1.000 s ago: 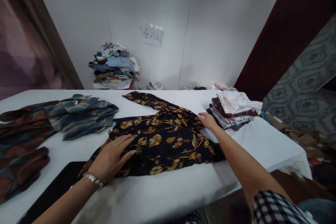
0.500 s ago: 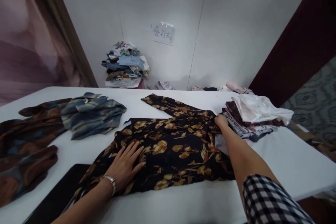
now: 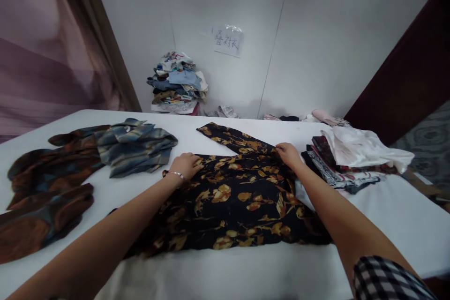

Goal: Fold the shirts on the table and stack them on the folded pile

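Note:
A black shirt [image 3: 239, 201] with a gold and brown floral print lies spread across the white table [image 3: 225, 272], one sleeve [image 3: 232, 136] stretched toward the far left. My left hand [image 3: 186, 166] is at the shirt's far left corner, its fingers curled on the edge of the cloth. At the far right, near the base of that sleeve, my right hand [image 3: 288, 154] pinches the fabric between thumb and fingers. My left forearm covers the shirt's left portion.
A brown patterned garment [image 3: 59, 178] and a blue-grey plaid shirt [image 3: 137, 145] lie at left. Folded clothes [image 3: 325, 168] with a white garment [image 3: 365, 147] on top sit at right. Behind the table rises a clothes pile [image 3: 179, 84]; a paper sign [image 3: 228, 41] hangs on the wall.
My left hand has gone from lying flat on the shirt to its far left corner, fingers now curled on the edge. The right hand has shifted slightly toward the sleeve.

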